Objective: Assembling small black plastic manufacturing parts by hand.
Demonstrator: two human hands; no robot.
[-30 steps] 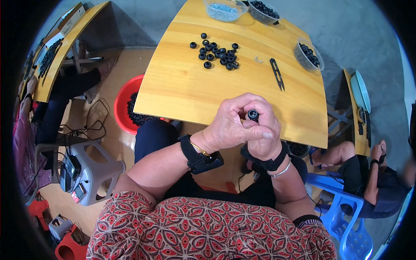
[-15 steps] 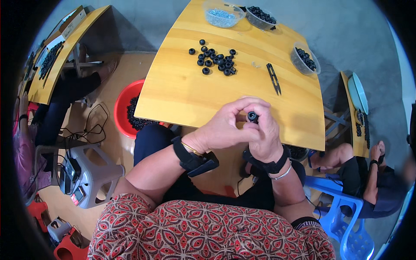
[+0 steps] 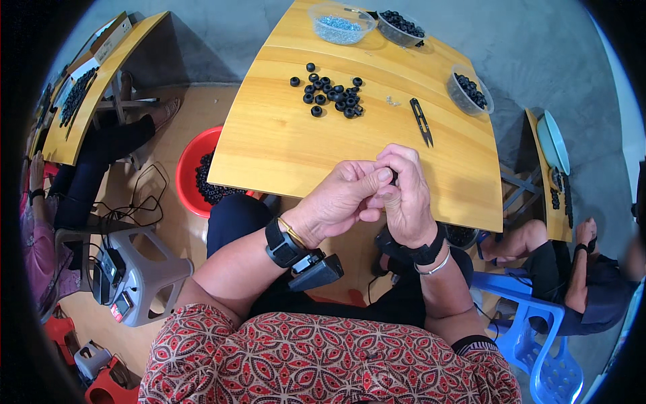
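Over the front edge of the wooden table (image 3: 289, 145), my two hands meet at one round black bead (image 3: 393, 177), mostly hidden by fingers. My right hand (image 3: 409, 202) is closed around it, index finger curled over the top. From the other side my left hand (image 3: 340, 202) presses its thumb to the bead, its other fingers curled in. A loose group of black beads (image 3: 334, 96) lies on the table beyond my hands. Black thread snips (image 3: 422, 122) rest to the right of them, beside some small clear bits (image 3: 393, 101).
Clear tubs hold blue-clear beads (image 3: 338, 28) and black beads (image 3: 402, 28) at the far edge, more black beads (image 3: 470, 91) at right. A red basin (image 3: 185, 176) of black pieces stands below left. Stools (image 3: 145, 269) and seated people (image 3: 595, 283) flank me.
My left hand has turned and its thumb now covers the bead, whose hole faced up before. My right fingers have closed further over it. The view has shifted slightly.
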